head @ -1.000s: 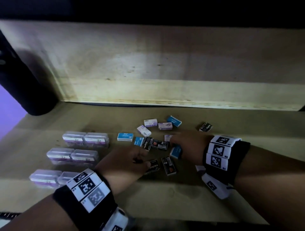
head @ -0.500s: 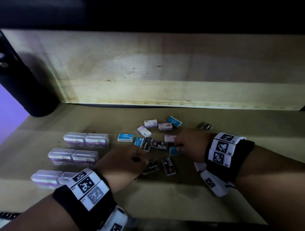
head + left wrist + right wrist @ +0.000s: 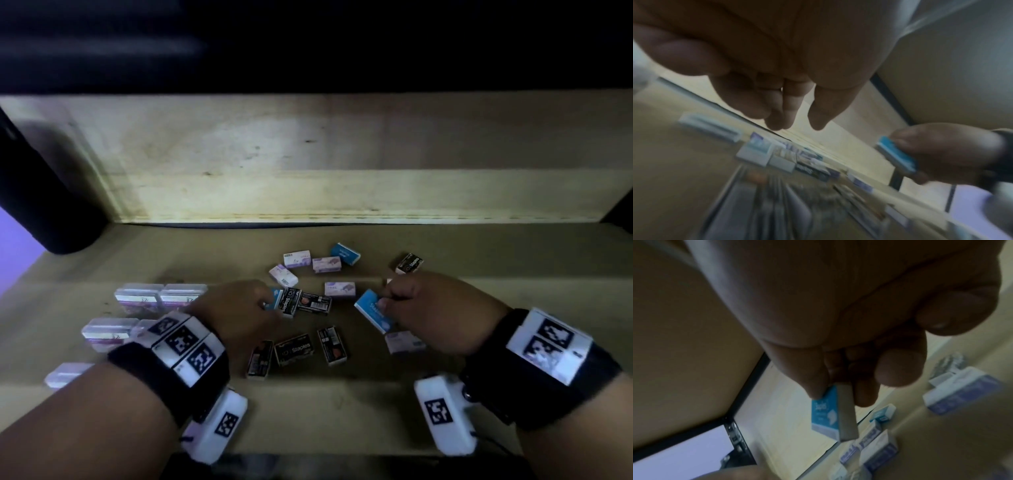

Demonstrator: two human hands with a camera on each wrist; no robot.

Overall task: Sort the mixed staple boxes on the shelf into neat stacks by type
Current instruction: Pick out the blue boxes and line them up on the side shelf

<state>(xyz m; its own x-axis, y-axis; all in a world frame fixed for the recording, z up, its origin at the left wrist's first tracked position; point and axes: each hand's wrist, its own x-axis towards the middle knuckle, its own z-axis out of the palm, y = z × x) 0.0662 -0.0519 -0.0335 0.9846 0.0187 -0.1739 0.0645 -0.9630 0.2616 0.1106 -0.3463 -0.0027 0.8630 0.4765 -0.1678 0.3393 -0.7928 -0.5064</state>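
I have a blue staple box (image 3: 371,311) pinched by one end between the thumb and fingers of my right hand (image 3: 435,310), lifted clear of the shelf (image 3: 342,411) with its long body hanging free below my fingertips (image 3: 813,392). That thin grip at the end is my first worry: the box is small and smooth, and I judge a quick swing could make it pivot or slip and fall among the loose boxes. My left hand (image 3: 239,308) hangs over another blue box (image 3: 275,298) just beside a black box (image 3: 289,301) printed Staples; its fingers hang loosely curved and hold nothing, and the left wrist view is blurred. If I close on the blue one carelessly I could drag the black one with it and muddle the types. More black boxes (image 3: 294,349) lie near the front edge between my wrists, and a sweep of either forearm could knock them off the shelf. White and purple boxes (image 3: 327,264) lie scattered behind, one (image 3: 404,342) partly under my right hand, so setting the blue box down blind there would start a crooked mixed pile. The clear plastic cases (image 3: 161,296) at the left sit in pairs, and my left wrist passes close above them; a bump could shove them out of line. The light is dim, so I might misread a label
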